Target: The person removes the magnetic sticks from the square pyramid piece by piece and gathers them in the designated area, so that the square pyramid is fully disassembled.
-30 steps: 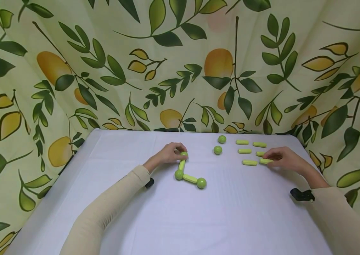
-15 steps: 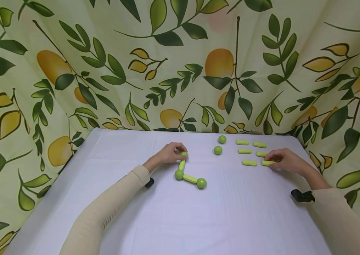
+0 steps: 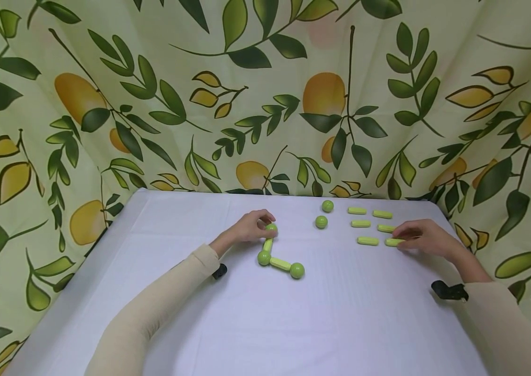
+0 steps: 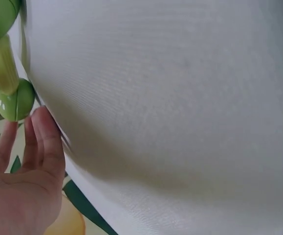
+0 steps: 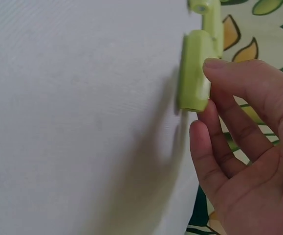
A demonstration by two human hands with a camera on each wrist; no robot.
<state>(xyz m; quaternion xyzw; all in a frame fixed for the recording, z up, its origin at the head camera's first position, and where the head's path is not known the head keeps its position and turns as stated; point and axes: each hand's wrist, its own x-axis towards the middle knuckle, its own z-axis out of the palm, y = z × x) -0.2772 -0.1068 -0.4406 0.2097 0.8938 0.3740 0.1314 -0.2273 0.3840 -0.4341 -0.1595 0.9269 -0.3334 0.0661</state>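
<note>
In the head view my left hand pinches a green ball at the far end of a bent chain on the table. From that ball a pale green rod leads to a corner ball, then a second rod runs to an end ball. The left wrist view shows fingertips around the gripped ball. At the right, my right hand holds a loose pale green rod between thumb and fingers, low at the tabletop. Part of this rod is hidden by the fingers.
Several more pale green rods lie in two columns beside and behind the right hand. Two loose green balls sit left of them. The white-covered table ends at a leaf-and-fruit patterned curtain.
My right hand has lowered its rod to the tabletop, at the near end of the right column, shifting slightly right and nearer. My left hand stays at the ball.
</note>
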